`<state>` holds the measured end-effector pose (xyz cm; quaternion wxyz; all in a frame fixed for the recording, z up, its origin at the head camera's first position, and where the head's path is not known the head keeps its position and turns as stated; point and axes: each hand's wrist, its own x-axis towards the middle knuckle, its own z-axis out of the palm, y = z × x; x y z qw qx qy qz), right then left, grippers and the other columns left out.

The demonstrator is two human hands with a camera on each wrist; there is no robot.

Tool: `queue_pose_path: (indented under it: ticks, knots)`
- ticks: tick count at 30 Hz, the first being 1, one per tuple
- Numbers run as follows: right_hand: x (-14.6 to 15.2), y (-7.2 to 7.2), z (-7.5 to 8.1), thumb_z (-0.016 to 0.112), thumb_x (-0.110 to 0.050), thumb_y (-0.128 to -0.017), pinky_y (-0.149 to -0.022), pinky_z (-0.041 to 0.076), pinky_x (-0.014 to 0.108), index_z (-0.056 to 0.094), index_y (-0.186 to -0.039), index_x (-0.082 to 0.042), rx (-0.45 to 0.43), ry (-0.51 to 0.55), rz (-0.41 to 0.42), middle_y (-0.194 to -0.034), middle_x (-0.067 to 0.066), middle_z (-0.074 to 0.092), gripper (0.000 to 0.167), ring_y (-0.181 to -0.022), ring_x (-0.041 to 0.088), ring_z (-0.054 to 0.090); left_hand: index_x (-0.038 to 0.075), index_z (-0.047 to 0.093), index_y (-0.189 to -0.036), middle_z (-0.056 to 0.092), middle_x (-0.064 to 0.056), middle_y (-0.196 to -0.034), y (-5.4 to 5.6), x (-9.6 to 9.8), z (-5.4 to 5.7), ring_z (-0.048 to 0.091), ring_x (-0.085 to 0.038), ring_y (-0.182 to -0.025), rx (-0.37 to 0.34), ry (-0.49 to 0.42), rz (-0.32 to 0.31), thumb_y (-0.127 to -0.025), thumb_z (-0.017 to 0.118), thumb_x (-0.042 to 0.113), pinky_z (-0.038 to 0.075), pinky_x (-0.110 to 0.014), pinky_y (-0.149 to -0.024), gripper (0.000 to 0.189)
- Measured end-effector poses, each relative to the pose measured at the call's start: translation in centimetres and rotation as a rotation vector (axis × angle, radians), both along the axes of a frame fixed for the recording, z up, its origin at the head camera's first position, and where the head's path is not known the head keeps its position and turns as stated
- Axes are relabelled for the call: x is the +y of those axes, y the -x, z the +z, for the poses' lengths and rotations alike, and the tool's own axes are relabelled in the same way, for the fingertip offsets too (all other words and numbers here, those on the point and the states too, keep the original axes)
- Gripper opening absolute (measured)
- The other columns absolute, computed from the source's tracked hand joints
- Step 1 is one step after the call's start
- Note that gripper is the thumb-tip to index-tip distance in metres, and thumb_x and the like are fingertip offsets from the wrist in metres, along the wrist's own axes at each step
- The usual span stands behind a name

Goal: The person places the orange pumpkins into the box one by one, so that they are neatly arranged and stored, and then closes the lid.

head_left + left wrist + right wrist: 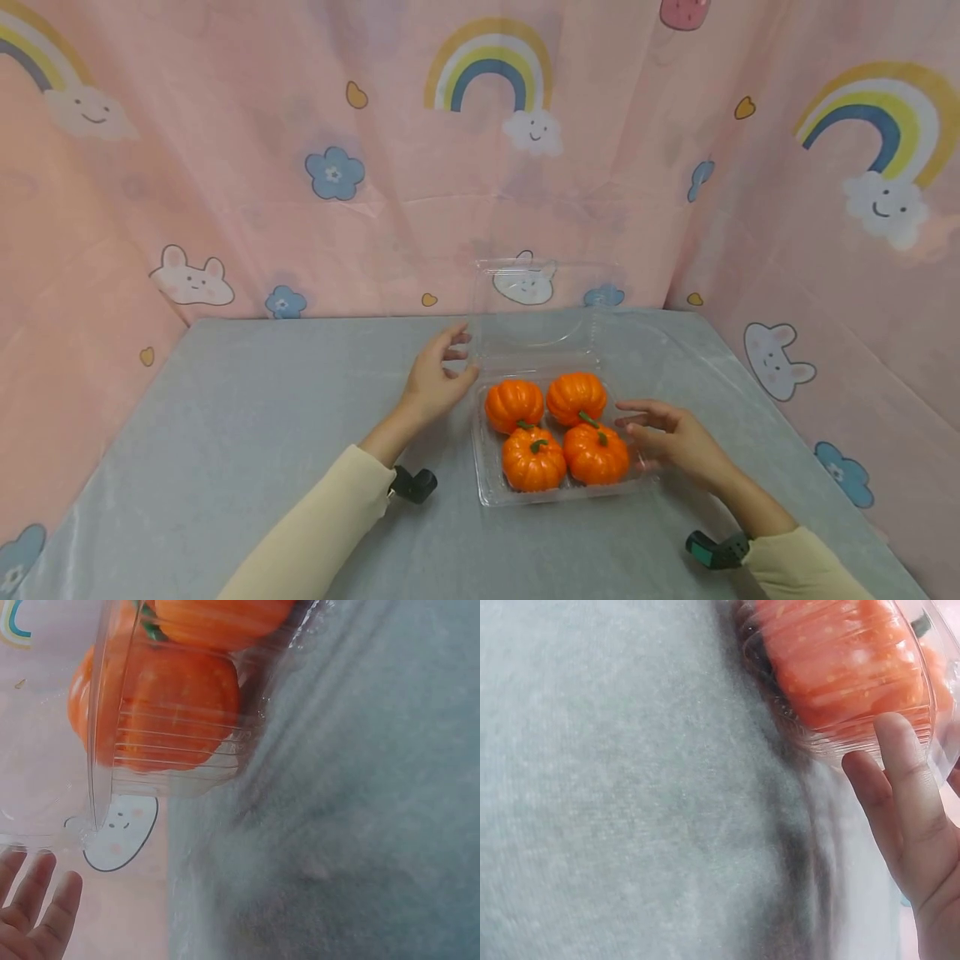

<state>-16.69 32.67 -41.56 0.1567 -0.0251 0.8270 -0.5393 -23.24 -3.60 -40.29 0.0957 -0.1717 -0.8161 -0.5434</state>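
Observation:
A clear plastic clamshell box (pixel 491 492) stands on the table with its lid (pixel 536 325) raised at the back. Several small orange pumpkins (pixel 532 460) with green stems sit in its base. My left hand (pixel 438 375) is at the left of the lid, fingers loosely bent; in the left wrist view its fingertips (pixel 41 862) come up to the lid's edge, and whether they touch is unclear. Beside the box's right wall is my right hand (pixel 678 440), its fingers extended; the right wrist view has the fingertips (pixel 895 727) at the ribbed wall, contact hard to tell.
A grey-blue cloth (pixel 262 433) covers the table. Pink curtains (pixel 405 233) with rainbows, clouds and rabbits hang behind and at both sides. Dark wrist devices (pixel 415 484) are worn below the cream sleeves (pixel 330 517).

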Motion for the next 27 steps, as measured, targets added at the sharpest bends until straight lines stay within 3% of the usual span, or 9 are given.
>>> queue_pose_path:
  ticks: [8,20,27]
  knots:
    - [-0.1,-0.3,-0.3,0.061,-0.030,-0.095,-0.069,0.060,0.040,0.045,-0.140,-0.003,0.023,-0.005,-0.024,-0.130,0.028,0.056,0.055,-0.093,0.019,0.069,0.005,0.046,-0.139,0.057,-0.015,-0.133,-1.0,-0.2,0.0,0.059,-0.036,-0.116,-0.014,-0.042,-0.053,-0.085,0.067,0.010,0.053,-0.051,-0.090,0.058]
    - [-0.2,-0.6,-0.4,0.057,-0.024,-0.097,-0.066,0.060,0.039,0.045,-0.138,0.002,0.100,0.021,0.011,-0.125,0.033,0.056,0.050,-0.086,0.018,0.068,0.006,0.051,-0.132,0.056,-0.012,-0.136,-3.0,-1.1,0.1,0.055,-0.036,-0.123,-0.038,-0.010,-0.104,-0.086,0.067,0.012,0.051,-0.048,-0.096,0.049]
    - [0.1,-0.8,-0.4,0.054,-0.023,-0.099,-0.068,0.060,0.039,0.046,-0.135,0.003,0.114,0.040,0.033,-0.116,0.017,0.063,0.046,-0.089,0.016,0.070,0.007,0.053,-0.130,0.055,-0.013,-0.136,-3.8,-2.0,0.0,0.056,-0.038,-0.121,-0.039,0.054,-0.151,-0.084,0.069,0.015,0.053,-0.049,-0.093,0.049]
